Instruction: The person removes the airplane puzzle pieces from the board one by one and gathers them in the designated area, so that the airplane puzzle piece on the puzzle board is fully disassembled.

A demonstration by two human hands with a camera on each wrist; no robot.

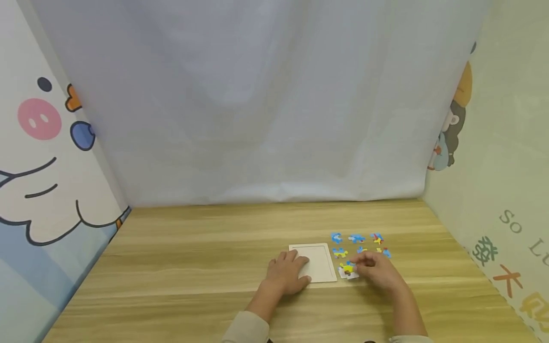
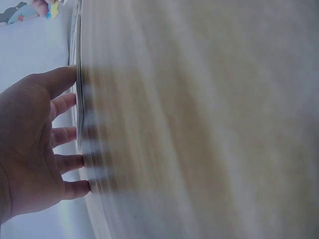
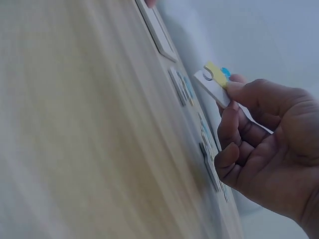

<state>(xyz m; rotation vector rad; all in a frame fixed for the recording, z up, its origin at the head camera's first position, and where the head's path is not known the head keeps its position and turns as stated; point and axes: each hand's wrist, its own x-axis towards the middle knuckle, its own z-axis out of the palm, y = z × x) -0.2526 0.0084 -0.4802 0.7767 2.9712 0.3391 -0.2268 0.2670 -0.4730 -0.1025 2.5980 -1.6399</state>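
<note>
A pale square puzzle tray with a raised rim lies on the table. My left hand rests at its left side, fingers spread and fairly straight, with thumb and some fingertips on the tray. In the right wrist view, my right hand pinches a puzzle piece, white with yellow and blue parts, between thumb and fingers above the table. From the head view, the right hand is right of the tray, over the nearest pieces. A yellow, brown and white piece shows beside its fingertips; its overlap with the held one is unclear.
Several loose puzzle pieces lie in rough rows right of the tray, including a blue one, another blue one and a yellow one. A grey-white curtain hangs behind the wooden table. Printed panels flank both sides.
</note>
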